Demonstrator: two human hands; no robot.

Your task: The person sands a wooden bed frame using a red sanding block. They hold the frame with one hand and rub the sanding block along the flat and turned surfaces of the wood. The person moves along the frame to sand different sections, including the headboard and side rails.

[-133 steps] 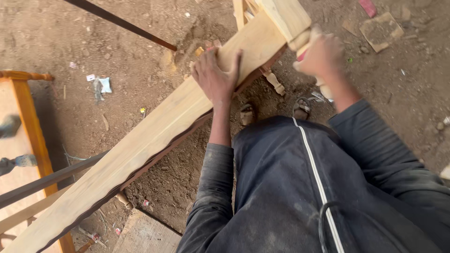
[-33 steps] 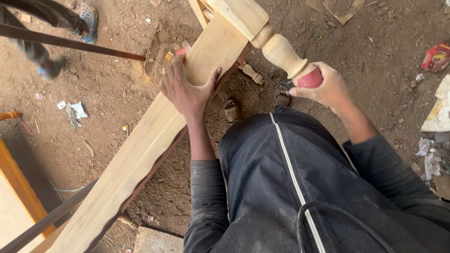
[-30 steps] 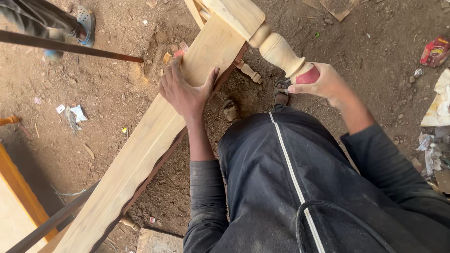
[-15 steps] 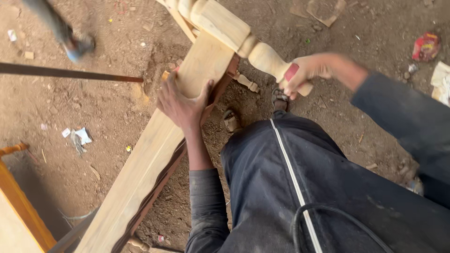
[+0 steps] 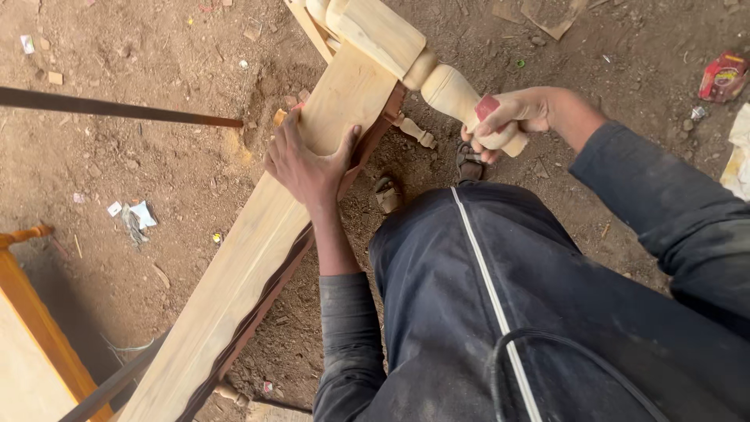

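Bare dirt floor (image 5: 156, 164), reddish-brown, scattered with scraps, carries the work. Long pale unfinished wooden plank (image 5: 258, 234), part of a furniture frame, runs slantwise from the lower left toward the top centre, its underside edged in a darker wavy strip. At its upper end it joins a pale turned wooden leg (image 5: 437, 78), rounded and bulbous, which slopes down to the right.

Left hand (image 5: 308, 160) lies flat on the top face of the plank near the joint, fingers spread, thumb hooked over the near edge; nothing gripped, only pressing. Right hand (image 5: 508, 117) is clenched around the lower end of the turned leg, fingers curled under it, pinning a small red piece of abrasive paper (image 5: 487, 107) against the wood.

Person wears a dark dusty garment with a thin white stripe (image 5: 492, 297) down the front. Two sandalled feet (image 5: 389, 194) show on the floor just below the leg. A second small turned wooden spindle (image 5: 414, 131) hangs beneath the joint.

Thin dark metal rod (image 5: 117, 109) crosses from the left edge, its tip ending near the plank. Orange-varnished wooden furniture piece (image 5: 31, 328) stands at the lower left corner. Crumpled white paper scrap (image 5: 134, 215) lies on the floor left of the plank; red wrapper (image 5: 723, 76) near the right edge.
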